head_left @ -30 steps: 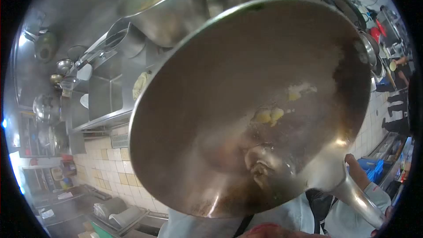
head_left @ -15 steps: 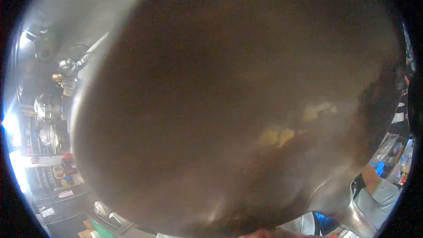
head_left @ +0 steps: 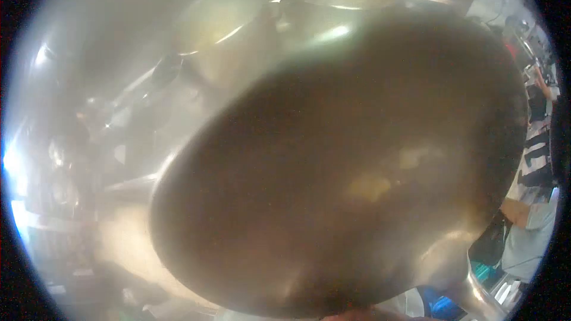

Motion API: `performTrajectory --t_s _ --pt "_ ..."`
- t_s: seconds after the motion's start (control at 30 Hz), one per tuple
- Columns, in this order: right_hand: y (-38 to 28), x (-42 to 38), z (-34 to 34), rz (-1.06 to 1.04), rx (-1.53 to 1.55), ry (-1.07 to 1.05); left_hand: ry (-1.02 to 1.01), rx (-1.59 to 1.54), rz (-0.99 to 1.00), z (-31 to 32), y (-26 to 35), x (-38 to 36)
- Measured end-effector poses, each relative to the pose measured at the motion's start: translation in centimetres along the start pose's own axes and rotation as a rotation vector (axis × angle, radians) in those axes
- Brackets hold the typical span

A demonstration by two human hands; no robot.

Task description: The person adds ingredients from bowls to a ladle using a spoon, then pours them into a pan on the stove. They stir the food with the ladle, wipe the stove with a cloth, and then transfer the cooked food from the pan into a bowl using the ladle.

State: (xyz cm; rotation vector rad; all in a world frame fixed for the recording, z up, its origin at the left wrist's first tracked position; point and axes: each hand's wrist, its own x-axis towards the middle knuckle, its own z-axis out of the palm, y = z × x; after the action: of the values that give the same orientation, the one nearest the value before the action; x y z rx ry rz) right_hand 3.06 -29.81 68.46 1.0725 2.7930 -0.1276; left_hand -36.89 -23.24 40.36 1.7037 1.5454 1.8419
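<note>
A large, dark, rounded metal pan or bowl point(head_left: 333, 160) fills most of the view, very close to the camera. Its shiny metal handle point(head_left: 483, 298) extends toward the lower right. At the bottom edge, a small strip of skin point(head_left: 351, 315) shows just beneath the pan; I cannot tell which hand it belongs to, and its fingers are hidden. No other part of my left hand or my right hand can be made out with certainty.
Hazy, shiny metal surfaces point(head_left: 131, 83) curve across the upper left. A forearm with a light grey sleeve point(head_left: 528, 246) shows at the right; whose it is stays unclear. Something bright blue point(head_left: 441, 304) lies low, near the handle. Blurred shelves or equipment line the upper right edge.
The pan's upper left outline now sits lower and farther right. Shiny metal surfaces cover the left, where pots and shelves showed before. The grey sleeve appears slightly farther right.
</note>
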Motion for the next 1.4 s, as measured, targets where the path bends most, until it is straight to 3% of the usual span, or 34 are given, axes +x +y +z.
performTrajectory --t_s 0.5,0.57,0.6,0.67,0.7,0.73,0.77,0.8,0.83,0.87,0.9,0.97,1.0,1.03,1.13,1.3,1.37,1.4 --pt "0.3 -3.2 -0.9 0.203 0.06 -0.202 -0.037 -0.012 0.057 1.8 0.8 0.8" --pt "1.3 -2.5 1.0 0.081 0.054 -0.014 -0.054 -0.01 0.068 1.6 0.7 1.2" --pt "1.8 -2.5 2.1 0.103 0.07 -0.042 -0.063 -0.008 0.086 1.4 0.7 1.7" --pt "3.2 -2.4 4.9 0.446 0.177 -0.101 -0.085 0.007 0.161 0.8 0.1 3.2" --pt "3.8 -1.9 6.8 0.62 0.221 -0.125 -0.148 -0.005 0.13 0.4 -0.1 3.9" --pt "4.9 0.1 9.6 0.591 0.312 -0.026 -0.387 0.011 -0.08 -0.9 0.4 5.3" --pt "6.1 2.7 11.5 0.465 0.321 0.003 -0.094 -0.236 -0.298 0.7 1.0 5.4" --pt "7.9 6.5 12.4 0.522 0.653 -0.09 0.014 -0.175 -0.153 0.2 1.0 7.6" --pt "9.8 7.6 15.7 0.401 0.594 -0.027 -0.026 -0.012 0.102 -1.9 1.5 9.6" --pt "11.5 7.9 19.5 0.381 0.627 0.022 0.075 -0.249 0.101 -3.3 4.5 12.0" --pt "12.0 9.3 22.4 0.316 0.555 0.113 0.074 -0.298 0.212 -5.5 6.7 13.8" --pt "14.3 11.6 28.1 0.407 0.63 0.065 -0.03 -0.243 0.449 -7.8 10.9 14.5" --pt "11.8 12.1 29.0 0.519 0.667 -0.065 -0.057 -0.232 0.533 -10.4 13.3 13.5" --pt "12.6 12.0 33.7 0.396 0.641 0.122 -0.062 -0.2 0.583 -10.9 14.7 13.0" --pt "12.6 13.6 40.4 0.484 0.752 0.095 -0.065 -0.124 0.651 -11.3 16.9 11.3" --pt "11.2 16.4 41.9 0.596 0.984 0.038 -0.047 -0.037 0.669 -11.6 18.4 9.6" --pt "10.6 16.3 41.6 0.69 1.168 -0.117 -0.033 -0.007 0.666 -11.5 18.4 9.0" --pt "11.0 16.0 43.6 0.627 1.256 -0.114 -0.017 0.005 0.671 -11.4 18.2 8.2"
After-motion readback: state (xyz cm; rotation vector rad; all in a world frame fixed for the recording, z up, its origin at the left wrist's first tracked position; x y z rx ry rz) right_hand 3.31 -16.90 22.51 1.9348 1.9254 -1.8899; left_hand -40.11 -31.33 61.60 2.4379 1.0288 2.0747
